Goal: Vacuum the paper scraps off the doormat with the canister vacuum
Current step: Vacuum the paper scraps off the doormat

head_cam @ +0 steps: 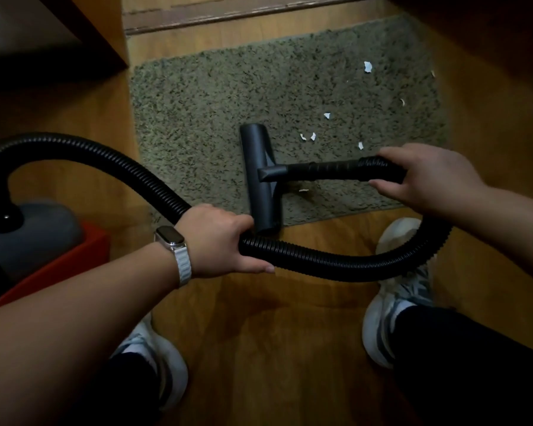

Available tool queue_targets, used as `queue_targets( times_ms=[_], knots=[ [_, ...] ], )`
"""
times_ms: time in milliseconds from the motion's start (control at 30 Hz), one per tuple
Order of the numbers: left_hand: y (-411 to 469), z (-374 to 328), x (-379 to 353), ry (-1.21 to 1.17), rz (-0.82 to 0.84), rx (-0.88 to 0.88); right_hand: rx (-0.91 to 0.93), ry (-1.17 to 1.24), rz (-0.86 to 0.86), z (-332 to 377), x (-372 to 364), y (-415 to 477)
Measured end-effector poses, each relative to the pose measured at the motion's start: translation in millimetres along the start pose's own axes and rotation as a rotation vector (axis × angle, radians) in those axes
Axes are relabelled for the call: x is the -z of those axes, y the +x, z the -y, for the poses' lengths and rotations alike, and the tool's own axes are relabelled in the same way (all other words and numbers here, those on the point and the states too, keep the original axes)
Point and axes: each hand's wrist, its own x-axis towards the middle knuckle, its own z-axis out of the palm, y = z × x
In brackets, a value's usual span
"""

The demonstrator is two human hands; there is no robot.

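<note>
A grey-green shaggy doormat (216, 118) lies on the wooden floor ahead of me. Several white paper scraps (367, 66) are scattered over its right half. The black floor nozzle (260, 179) rests on the mat's near edge, lengthwise toward me, with its wand (320, 169) pointing right. My right hand (425, 176) grips the wand's end where the ribbed black hose (336, 259) joins. My left hand (219, 241) holds the hose lower down, near the nozzle. The hose loops left to the grey and red canister vacuum (34, 238).
A wooden door threshold (243, 13) runs behind the mat. A wooden cabinet side (105, 29) stands at the upper left. My two white sneakers (397, 290) stand on the floor just short of the mat, the hose curving over the right one.
</note>
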Motion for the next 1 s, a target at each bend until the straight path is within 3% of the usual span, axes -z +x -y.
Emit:
queue_targets(
  times_ms=[167,633,1000],
  knots=[
    [2,-8,7,-0.012,0.029,-0.010,0.008,-0.039,-0.001,-9,7,-15],
    [19,-10,-11,-0.058,-0.102,-0.027,-0.105,0.091,-0.009,-14,-22,-27],
    [54,-40,-7,-0.118,-0.189,-0.005,-0.211,0.103,0.000,-70,2,-54]
  ],
)
